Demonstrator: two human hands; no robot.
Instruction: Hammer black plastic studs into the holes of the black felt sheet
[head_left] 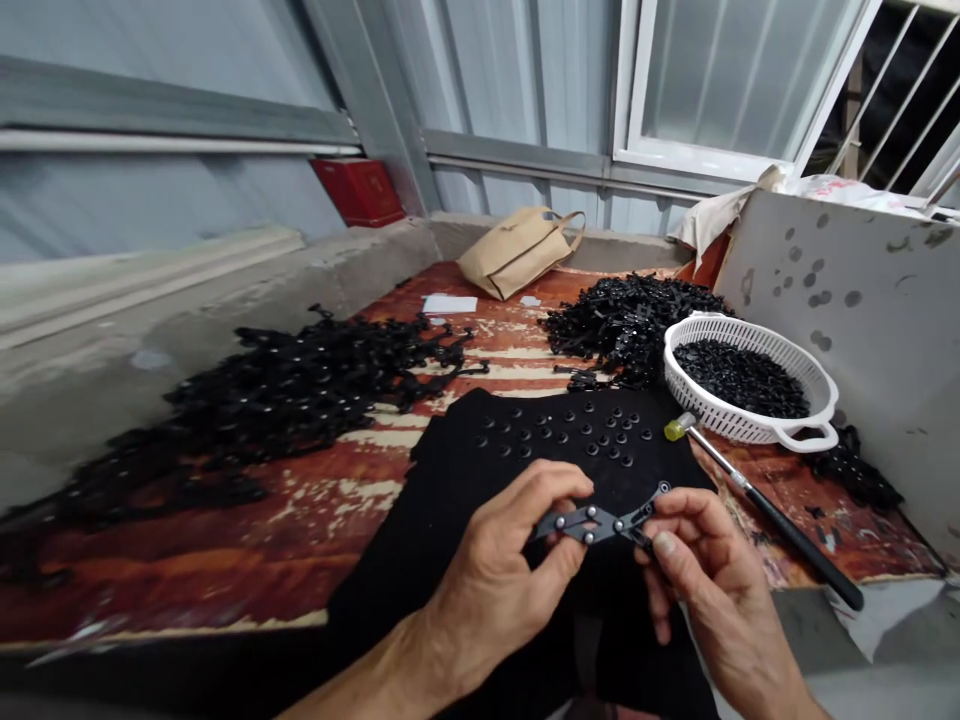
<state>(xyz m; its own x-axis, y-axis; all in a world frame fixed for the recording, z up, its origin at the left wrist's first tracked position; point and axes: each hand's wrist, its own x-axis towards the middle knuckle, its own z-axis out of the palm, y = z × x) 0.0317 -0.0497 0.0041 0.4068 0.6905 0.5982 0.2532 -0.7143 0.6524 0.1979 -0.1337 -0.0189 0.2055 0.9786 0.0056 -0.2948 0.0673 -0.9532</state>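
Note:
A dark linkage (604, 526) with silver rivets spans the gap between both hands, above a black cloth (450, 480). My left hand (517, 560) pinches its left end between thumb and fingers. At its right end, my right hand (705, 570) grips the forked part with thumb and index finger, the other fingers curled below. Just beyond the hands, several small round black pieces (589, 430) lie spread on the cloth. Part of each end of the linkage is hidden by fingers.
Piles of black parts (277, 390) lie left and at the back (630, 315). Right are a white basket (825, 400) of black pieces and a hammer (795, 535) with a yellow tip. A tan bag (517, 255), white paper (449, 304) and red box (360, 192) are farther back.

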